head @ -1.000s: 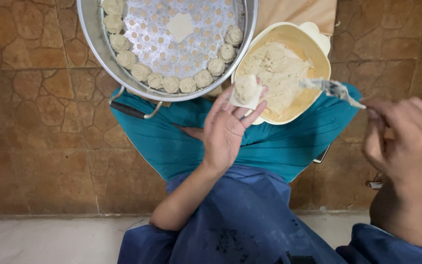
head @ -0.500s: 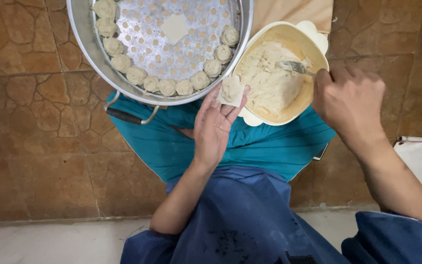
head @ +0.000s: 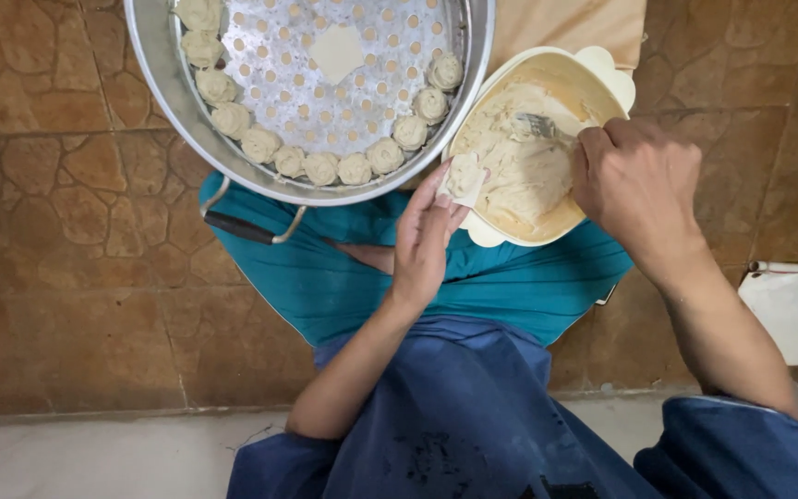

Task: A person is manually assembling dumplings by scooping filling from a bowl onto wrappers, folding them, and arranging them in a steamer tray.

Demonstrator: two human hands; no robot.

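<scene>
I see the brown stone-tiled floor (head: 66, 231) filling the left and right of the frame, bare and open on both sides. The teal cloth (head: 528, 286) spreads across the centre under the vessels. A large round metal steamer tray (head: 163, 83), perforated, runs off the top edge at upper left; I count twelve small pleated dough dumplings (head: 339, 166) along its rim and one flat square dough sheet (head: 337, 51) near its middle. Touching its right rim sits one cream plastic bowl of pale filling (head: 519, 176), upper centre right. My right hand (head: 639, 189) is closed around a metal fork (head: 533, 125), its tines in the filling. My left hand (head: 422, 245) is open, fingers extended, with one small white dough wrapper (head: 464, 178) resting on the fingertips at the bowl's near-left edge.
</scene>
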